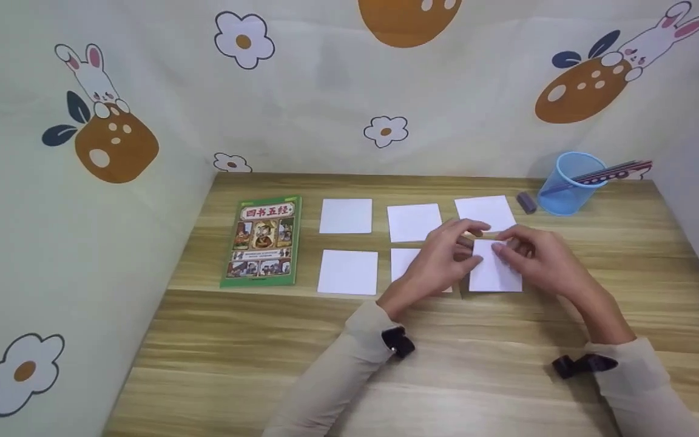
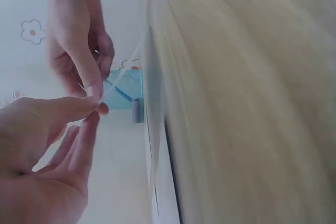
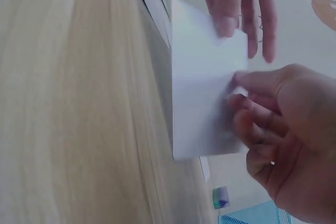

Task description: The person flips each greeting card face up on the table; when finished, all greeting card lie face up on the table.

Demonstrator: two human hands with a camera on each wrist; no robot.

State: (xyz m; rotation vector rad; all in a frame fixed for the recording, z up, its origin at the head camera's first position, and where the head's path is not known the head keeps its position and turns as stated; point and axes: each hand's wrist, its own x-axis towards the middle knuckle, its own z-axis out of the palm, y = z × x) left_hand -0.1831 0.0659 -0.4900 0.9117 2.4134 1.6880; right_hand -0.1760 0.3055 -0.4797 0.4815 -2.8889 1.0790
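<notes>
A white square of paper (image 1: 494,276) is held between both hands at the right of the rows, tilted, its far edge raised and its near edge close to the table. My right hand (image 1: 534,258) pinches it by the upper right part, thumb on the near face. On its left edge, the thumb and fingers of my left hand (image 1: 443,258) pinch it; the right wrist view shows that thumb on the paper (image 3: 202,87). Under the left hand, another white square (image 1: 403,261) is partly covered. Behind the hands lies a further white square (image 1: 485,211).
More white squares lie to the left, including a back one (image 1: 346,216) and a front one (image 1: 347,272). A green-bordered book (image 1: 263,243) lies at far left. A dark eraser-like block (image 1: 526,203) sits beside a blue mesh cup (image 1: 565,188) with pencils. Printed cloth walls enclose the wooden table (image 1: 234,352).
</notes>
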